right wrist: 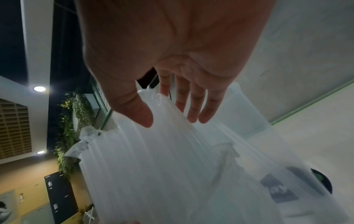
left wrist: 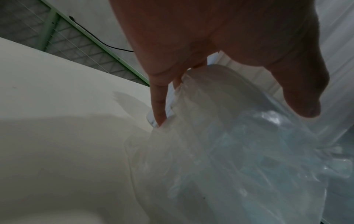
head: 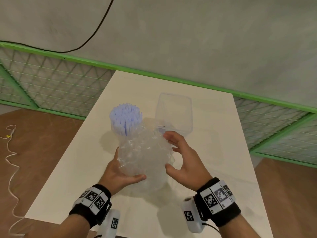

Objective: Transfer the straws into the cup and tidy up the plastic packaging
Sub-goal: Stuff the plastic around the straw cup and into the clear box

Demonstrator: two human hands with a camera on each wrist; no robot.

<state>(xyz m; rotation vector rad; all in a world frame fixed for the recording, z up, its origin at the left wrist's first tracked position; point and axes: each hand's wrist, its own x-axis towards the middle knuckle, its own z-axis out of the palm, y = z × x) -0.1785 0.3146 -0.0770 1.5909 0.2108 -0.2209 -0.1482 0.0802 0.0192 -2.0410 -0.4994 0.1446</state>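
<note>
The straws (head: pixel 126 120) stand in their cup (beside a clear box (head: pixel 173 112)) on the worktop (head: pixel 214 152), so now the left hand (head: pixel 118 170) grasps the plastic packaging (head: pixel 144 155) while the right hand (head: pixel 185 160) pinches it, and next both should squash it small.

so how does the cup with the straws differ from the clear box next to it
The cup is packed with pale blue straws standing upright; the clear box looks empty. The cup seems round and is partly hidden behind the crumpled plastic packaging, while the box is squarish with rounded corners and mostly in plain view. Both stand on the white table, beyond the hands.
</note>
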